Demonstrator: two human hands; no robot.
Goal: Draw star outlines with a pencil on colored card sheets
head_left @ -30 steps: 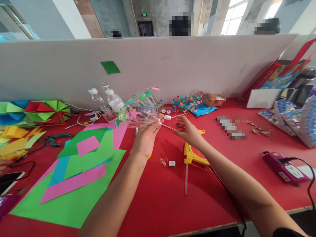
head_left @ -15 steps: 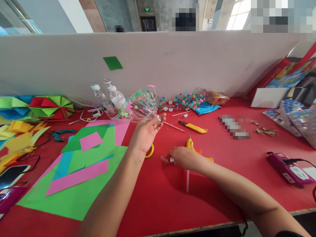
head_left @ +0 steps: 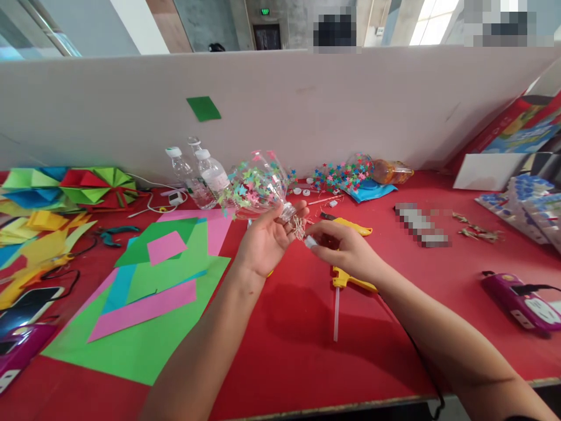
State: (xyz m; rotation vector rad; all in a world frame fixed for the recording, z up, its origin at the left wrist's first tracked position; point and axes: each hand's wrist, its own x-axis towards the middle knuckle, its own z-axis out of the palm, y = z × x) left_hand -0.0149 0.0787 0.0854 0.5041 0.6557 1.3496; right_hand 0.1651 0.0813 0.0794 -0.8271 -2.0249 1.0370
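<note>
My left hand (head_left: 265, 242), palm up, is closed round the neck of a cut clear plastic bottle (head_left: 267, 184). Colourful star shapes cover its flared strips, which point away to the upper left. Between the thumb and fingers of my right hand (head_left: 346, 242) is a white bottle cap (head_left: 310, 241). A tuft of pale thin strings (head_left: 299, 227) hangs at the cap, close to the bottle's mouth. Under my right hand lies a yellow glue gun (head_left: 344, 278), its nozzle hidden and a clear glue stick (head_left: 336, 316) poking out. Behind that is a yellow utility knife (head_left: 357, 227).
Green, pink and blue paper sheets (head_left: 140, 327) cover the left side. Clear bottles (head_left: 213, 171) stand by the partition (head_left: 280, 105). Another star-covered plastic piece (head_left: 337, 178) lies at the back. Pliers (head_left: 116, 235) are at left, a purple power strip (head_left: 521, 301) at right.
My right hand has risen from the table beside the glue gun, bringing the bottle cap and strings up to the bottle's neck. The bottle has turned slightly in my left hand.
</note>
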